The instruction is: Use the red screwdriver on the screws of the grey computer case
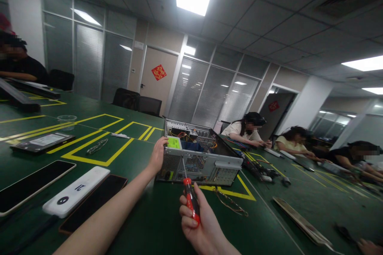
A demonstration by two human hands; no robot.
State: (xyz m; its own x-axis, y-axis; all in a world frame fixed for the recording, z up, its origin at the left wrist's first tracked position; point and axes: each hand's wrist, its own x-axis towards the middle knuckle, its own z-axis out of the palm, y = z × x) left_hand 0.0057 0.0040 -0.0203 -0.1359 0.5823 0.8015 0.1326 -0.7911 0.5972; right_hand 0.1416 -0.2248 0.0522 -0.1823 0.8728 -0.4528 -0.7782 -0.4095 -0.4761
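Observation:
An open computer case (221,167) lies on the green table, its back panel facing me and wires and parts showing inside. My left hand (158,153) rests against the case's left corner, fingers bent over the edge beside a bright green label (173,142) on a metal box. In my right hand (199,217) is a red and black screwdriver (191,203), gripped by its handle. Its shaft points up and away, with the tip at or close to the back panel; exact contact cannot be made out.
Left of my arm lie phones (36,183), a white device (76,191), a hard drive (43,142) and a clear cup (66,121). Cables (263,169) and a long metal strip (302,221) are on the right. Several people sit around the table.

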